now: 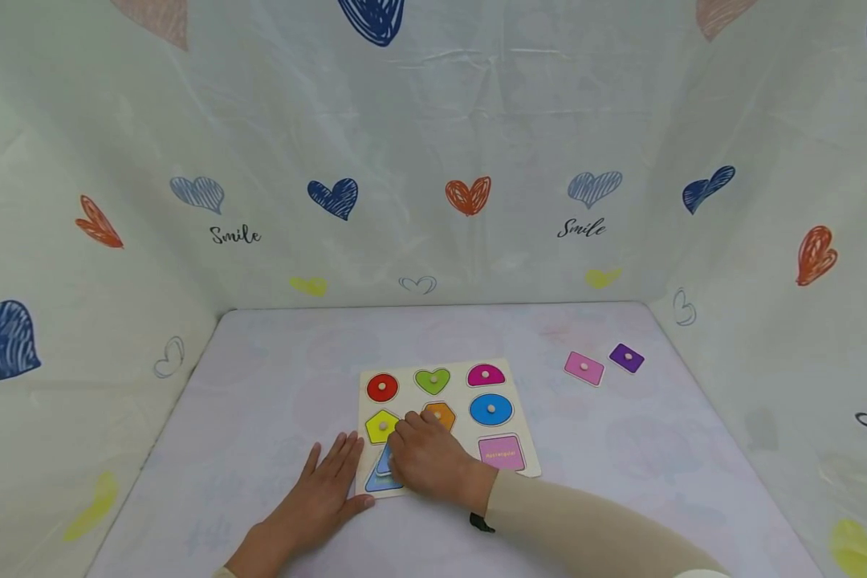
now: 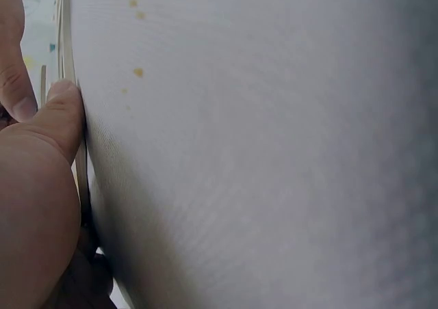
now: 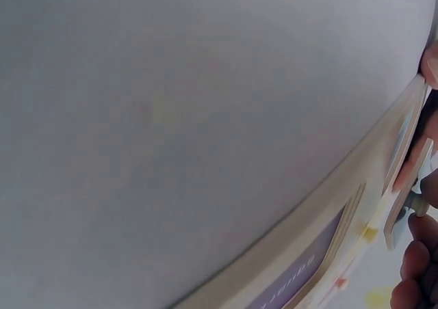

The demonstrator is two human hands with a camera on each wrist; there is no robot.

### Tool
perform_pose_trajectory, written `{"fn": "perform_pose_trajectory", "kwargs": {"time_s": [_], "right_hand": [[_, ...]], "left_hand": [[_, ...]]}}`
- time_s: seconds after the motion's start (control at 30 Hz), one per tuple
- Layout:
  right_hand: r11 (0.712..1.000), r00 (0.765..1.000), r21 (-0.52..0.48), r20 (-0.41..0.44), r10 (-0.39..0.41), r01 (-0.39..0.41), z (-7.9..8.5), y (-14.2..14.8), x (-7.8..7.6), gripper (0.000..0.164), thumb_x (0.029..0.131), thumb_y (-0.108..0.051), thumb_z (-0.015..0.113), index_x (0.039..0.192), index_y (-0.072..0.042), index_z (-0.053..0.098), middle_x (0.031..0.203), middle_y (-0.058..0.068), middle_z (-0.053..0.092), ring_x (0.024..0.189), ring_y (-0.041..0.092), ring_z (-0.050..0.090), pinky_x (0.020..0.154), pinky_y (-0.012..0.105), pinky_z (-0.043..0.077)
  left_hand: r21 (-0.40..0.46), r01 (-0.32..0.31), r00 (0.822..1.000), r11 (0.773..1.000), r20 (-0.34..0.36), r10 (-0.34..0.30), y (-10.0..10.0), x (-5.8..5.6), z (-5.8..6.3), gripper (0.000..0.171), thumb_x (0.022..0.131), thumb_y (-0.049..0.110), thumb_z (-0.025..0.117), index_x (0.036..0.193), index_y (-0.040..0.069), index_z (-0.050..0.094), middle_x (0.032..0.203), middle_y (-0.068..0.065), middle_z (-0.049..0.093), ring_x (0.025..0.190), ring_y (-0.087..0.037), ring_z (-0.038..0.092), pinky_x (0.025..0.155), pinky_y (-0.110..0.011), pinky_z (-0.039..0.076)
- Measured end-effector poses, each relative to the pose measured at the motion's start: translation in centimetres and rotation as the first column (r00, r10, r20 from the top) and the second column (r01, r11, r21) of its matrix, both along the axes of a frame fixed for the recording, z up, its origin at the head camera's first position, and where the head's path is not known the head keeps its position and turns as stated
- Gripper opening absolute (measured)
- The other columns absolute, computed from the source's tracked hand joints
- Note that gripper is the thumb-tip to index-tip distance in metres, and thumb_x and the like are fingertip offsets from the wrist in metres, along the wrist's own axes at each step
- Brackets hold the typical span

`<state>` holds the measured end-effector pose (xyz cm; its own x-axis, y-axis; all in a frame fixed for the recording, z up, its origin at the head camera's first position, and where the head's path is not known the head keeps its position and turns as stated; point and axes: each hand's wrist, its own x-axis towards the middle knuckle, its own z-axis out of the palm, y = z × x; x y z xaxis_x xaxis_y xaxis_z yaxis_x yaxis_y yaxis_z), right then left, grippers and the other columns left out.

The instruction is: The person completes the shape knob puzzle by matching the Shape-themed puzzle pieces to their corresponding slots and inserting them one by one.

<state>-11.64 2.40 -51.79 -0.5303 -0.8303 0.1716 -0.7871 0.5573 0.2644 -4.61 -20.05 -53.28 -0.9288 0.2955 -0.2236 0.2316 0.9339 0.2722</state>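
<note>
A cream wooden shape-puzzle board (image 1: 462, 449) lies on the table. My right hand (image 1: 433, 461) is over its lower left part and pinches the small knob of a blue triangle puzzle piece (image 1: 384, 461). In the right wrist view the piece (image 3: 402, 198) is tilted and raised off the board, above the blue triangle recess (image 1: 381, 483). My left hand (image 1: 321, 494) lies with fingers extended along the board's left edge, its thumb at the lower left corner. Knobbed red circle (image 1: 382, 388), yellow pentagon (image 1: 380, 427), and several other pieces sit in the board. The hand partly covers the orange hexagon (image 1: 444, 413).
Right of the board, a pink rectangle piece (image 1: 584, 368) and a purple piece (image 1: 627, 358) lie on the table (image 1: 274, 377). The board's pink rectangle recess (image 1: 502, 452) shows its printed word. A heart-printed cloth (image 1: 405, 120) encloses the back and sides.
</note>
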Motion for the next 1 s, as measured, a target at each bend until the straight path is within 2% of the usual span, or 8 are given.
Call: {"fn": "perform_pose_trajectory", "kwargs": {"time_s": [0.2,0.6,1.0], "right_hand": [[1.000,1.000,0.013,0.010,0.011,-0.011,-0.4,-0.7,0.4,0.034,0.102,-0.045,0.064,0.115,-0.016,0.072,0.101,-0.005,0.070,0.095,0.012,0.057,0.086,0.027,0.049],[0.999,0.999,-0.003,0.013,0.036,-0.036,-0.9,-1.2,0.9,0.029,0.103,-0.043,0.063,0.109,-0.015,0.070,0.096,-0.005,0.068,0.092,0.012,0.056,0.085,0.026,0.049],[0.999,0.998,0.012,0.038,0.049,-0.049,-0.5,-1.3,1.1,0.026,0.105,-0.041,0.060,0.108,-0.017,0.069,0.095,-0.006,0.066,0.092,0.012,0.055,0.084,0.026,0.046]], "left_hand": [[-0.005,0.002,1.000,1.000,-0.003,-0.002,0.1,0.0,0.2,0.095,0.099,0.064,0.060,0.167,0.007,0.028,0.175,-0.010,0.025,0.164,-0.034,0.018,0.130,-0.066,0.011],[-0.002,0.006,1.000,1.000,-0.004,-0.006,0.1,-0.1,0.3,0.094,0.099,0.063,0.061,0.166,0.006,0.030,0.174,-0.012,0.028,0.163,-0.034,0.021,0.130,-0.065,0.013],[0.019,0.021,1.000,1.000,-0.007,-0.021,0.0,0.1,0.5,0.094,0.099,0.063,0.060,0.165,0.002,0.031,0.174,-0.015,0.028,0.162,-0.037,0.022,0.129,-0.066,0.014]]}}
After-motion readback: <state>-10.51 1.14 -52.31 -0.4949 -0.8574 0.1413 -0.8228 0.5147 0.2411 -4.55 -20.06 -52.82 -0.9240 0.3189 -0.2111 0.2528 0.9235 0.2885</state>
